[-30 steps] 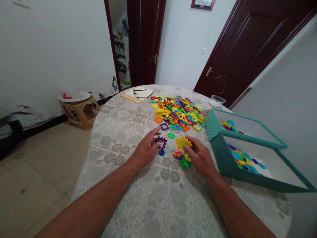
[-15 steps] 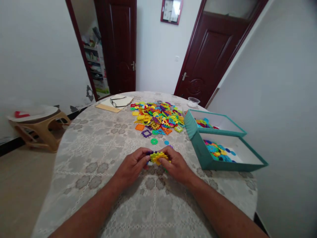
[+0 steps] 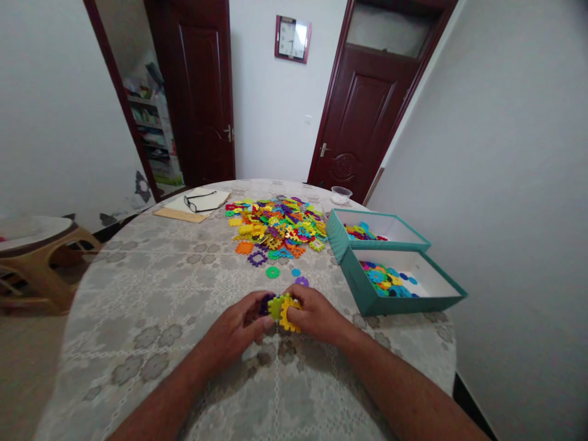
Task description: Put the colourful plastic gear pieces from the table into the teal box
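Note:
Low over the near part of the table, both my hands close around a small cluster of toothed plastic building pieces. My left hand (image 3: 241, 321) grips the cluster's left end, where a dark purple piece (image 3: 265, 304) shows between the fingers. A yellow-green piece (image 3: 274, 307) forms the middle. On the right, my right hand (image 3: 316, 313) pinches a yellow toothed piece (image 3: 285, 318), its thumb lying across the front. My fingers hide part of the cluster, so I cannot tell how every piece joins. Just beyond my right fingers lies a light purple piece (image 3: 302, 281).
A heap of colourful pieces (image 3: 280, 223) covers the table's middle, with a green disc (image 3: 272, 272) and blue disc (image 3: 296, 272) nearer me. The open teal box (image 3: 413, 303) holds more pieces at right. Glasses (image 3: 195, 205) on paper and a clear bowl (image 3: 341, 195) stand farther back.
The cluster has been turned between my hands, so the yellow piece now faces me more and the dark purple shows at left. The whole view has shifted slightly to the right.

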Demonstrator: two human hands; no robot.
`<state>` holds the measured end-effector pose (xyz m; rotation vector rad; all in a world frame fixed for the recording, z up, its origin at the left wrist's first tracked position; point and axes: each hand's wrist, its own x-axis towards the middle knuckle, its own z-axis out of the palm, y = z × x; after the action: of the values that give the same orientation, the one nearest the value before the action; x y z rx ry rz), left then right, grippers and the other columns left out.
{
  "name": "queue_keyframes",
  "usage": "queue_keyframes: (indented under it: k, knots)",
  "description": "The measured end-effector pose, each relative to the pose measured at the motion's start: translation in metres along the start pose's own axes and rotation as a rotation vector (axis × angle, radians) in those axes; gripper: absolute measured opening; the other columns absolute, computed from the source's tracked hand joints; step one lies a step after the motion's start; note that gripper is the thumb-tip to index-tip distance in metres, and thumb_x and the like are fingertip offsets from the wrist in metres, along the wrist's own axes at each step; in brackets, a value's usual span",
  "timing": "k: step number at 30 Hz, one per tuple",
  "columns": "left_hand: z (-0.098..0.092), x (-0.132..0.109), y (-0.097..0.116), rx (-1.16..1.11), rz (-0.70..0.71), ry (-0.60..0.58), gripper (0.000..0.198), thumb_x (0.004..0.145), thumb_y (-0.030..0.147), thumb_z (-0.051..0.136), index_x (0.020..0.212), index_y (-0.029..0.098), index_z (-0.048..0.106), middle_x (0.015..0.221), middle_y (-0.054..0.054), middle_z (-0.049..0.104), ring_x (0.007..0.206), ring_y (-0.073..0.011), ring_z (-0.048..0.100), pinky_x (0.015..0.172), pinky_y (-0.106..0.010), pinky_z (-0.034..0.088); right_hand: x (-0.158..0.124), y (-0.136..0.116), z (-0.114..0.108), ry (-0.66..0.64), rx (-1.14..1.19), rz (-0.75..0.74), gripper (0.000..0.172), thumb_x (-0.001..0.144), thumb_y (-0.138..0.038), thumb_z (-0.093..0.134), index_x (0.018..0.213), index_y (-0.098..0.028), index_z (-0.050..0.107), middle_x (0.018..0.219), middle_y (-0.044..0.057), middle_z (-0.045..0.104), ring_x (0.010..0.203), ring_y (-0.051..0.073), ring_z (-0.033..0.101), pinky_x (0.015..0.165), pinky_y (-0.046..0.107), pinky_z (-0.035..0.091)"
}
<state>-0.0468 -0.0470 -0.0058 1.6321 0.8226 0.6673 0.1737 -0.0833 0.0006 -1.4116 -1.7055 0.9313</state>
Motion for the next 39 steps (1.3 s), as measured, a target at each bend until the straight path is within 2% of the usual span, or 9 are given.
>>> queue_keyframes:
  k: [3, 9, 15, 18, 22, 26, 29, 34, 39]
  knots:
    - [0.004, 0.001, 0.001, 0.072, -0.064, 0.024, 0.077, 0.076, 0.040, 0.081, 0.143, 0.017, 0.051, 0.080, -0.002, 0.073, 0.073, -0.0219, 0.070, 0.063, -0.029, 0.053, 0.000, -0.004, 0.010, 0.118, -0.196, -0.072, 0.015, 0.078, -0.013, 0.059, 0.089, -0.022, 0.062, 0.079, -0.003, 0.062, 0.071, 0.015, 0.055, 0.063, 0.024, 0.039]
    - [-0.001, 0.003, 0.000, 0.220, -0.070, 0.053, 0.060, 0.086, 0.050, 0.069, 0.136, 0.020, 0.055, 0.078, 0.001, 0.072, 0.066, -0.0205, 0.069, 0.063, -0.029, 0.051, 0.003, -0.005, 0.030, 0.111, -0.301, -0.158, 0.018, 0.084, -0.013, 0.060, 0.098, -0.023, 0.063, 0.098, 0.002, 0.067, 0.091, 0.018, 0.059, 0.081, 0.029, 0.045]
    - [-0.004, 0.002, 0.001, 0.297, -0.070, 0.022, 0.061, 0.090, 0.052, 0.061, 0.143, 0.023, 0.054, 0.071, 0.002, 0.071, 0.064, -0.0214, 0.068, 0.067, -0.030, 0.050, -0.001, -0.004, 0.014, 0.024, -0.123, -0.137, 0.012, 0.086, -0.020, 0.068, 0.097, -0.025, 0.068, 0.091, -0.002, 0.067, 0.081, 0.014, 0.060, 0.071, 0.025, 0.043]
    - [-0.004, 0.000, 0.005, 0.354, -0.055, 0.047, 0.059, 0.092, 0.052, 0.058, 0.145, 0.024, 0.055, 0.063, 0.004, 0.068, 0.061, -0.0215, 0.066, 0.067, -0.030, 0.048, -0.003, -0.002, 0.004, -0.100, -0.003, -0.105, 0.022, 0.087, -0.032, 0.075, 0.106, -0.026, 0.068, 0.090, -0.002, 0.066, 0.077, 0.014, 0.059, 0.066, 0.024, 0.042]
    - [-0.003, -0.003, 0.008, 0.334, -0.020, -0.016, 0.064, 0.097, 0.049, 0.052, 0.154, 0.022, 0.044, 0.058, 0.004, 0.065, 0.063, -0.0219, 0.066, 0.069, -0.031, 0.049, -0.005, -0.001, -0.005, -0.152, 0.055, -0.115, 0.020, 0.088, -0.032, 0.073, 0.107, -0.025, 0.069, 0.084, -0.002, 0.063, 0.072, 0.013, 0.055, 0.061, 0.023, 0.040]
    - [-0.001, -0.004, 0.004, 0.256, 0.018, -0.008, 0.066, 0.099, 0.050, 0.052, 0.157, 0.023, 0.038, 0.084, -0.002, 0.075, 0.063, -0.0182, 0.066, 0.068, -0.031, 0.053, -0.007, -0.010, -0.017, -0.120, -0.047, -0.126, 0.012, 0.086, -0.025, 0.070, 0.098, -0.023, 0.068, 0.078, -0.004, 0.060, 0.068, 0.012, 0.052, 0.058, 0.021, 0.036]
    - [-0.003, -0.002, -0.002, 0.239, 0.053, 0.083, 0.060, 0.098, 0.051, 0.054, 0.151, 0.026, 0.044, 0.121, -0.009, 0.072, 0.064, -0.0148, 0.065, 0.064, -0.030, 0.054, -0.009, -0.023, -0.037, -0.037, -0.134, -0.094, 0.010, 0.085, -0.024, 0.068, 0.095, -0.021, 0.067, 0.080, -0.004, 0.062, 0.069, 0.012, 0.054, 0.059, 0.021, 0.037]
    - [-0.012, 0.000, -0.012, 0.473, 0.096, 0.268, 0.038, 0.100, 0.046, 0.050, 0.127, 0.023, 0.063, 0.105, -0.006, 0.074, 0.081, -0.0195, 0.068, 0.079, -0.034, 0.054, -0.001, -0.035, -0.104, 0.233, -0.273, 0.004, 0.016, 0.089, -0.031, 0.062, 0.101, -0.020, 0.063, 0.078, 0.000, 0.066, 0.066, 0.016, 0.058, 0.061, 0.026, 0.042]
    - [-0.018, 0.000, -0.021, 0.736, 0.208, 0.240, 0.030, 0.096, 0.036, 0.056, 0.119, 0.020, 0.066, 0.109, -0.008, 0.070, 0.097, -0.0232, 0.066, 0.089, -0.037, 0.051, 0.036, -0.019, -0.189, 0.712, -0.786, 0.100, 0.023, 0.084, -0.028, 0.060, 0.103, -0.018, 0.068, 0.094, 0.010, 0.071, 0.083, 0.025, 0.062, 0.076, 0.034, 0.045]
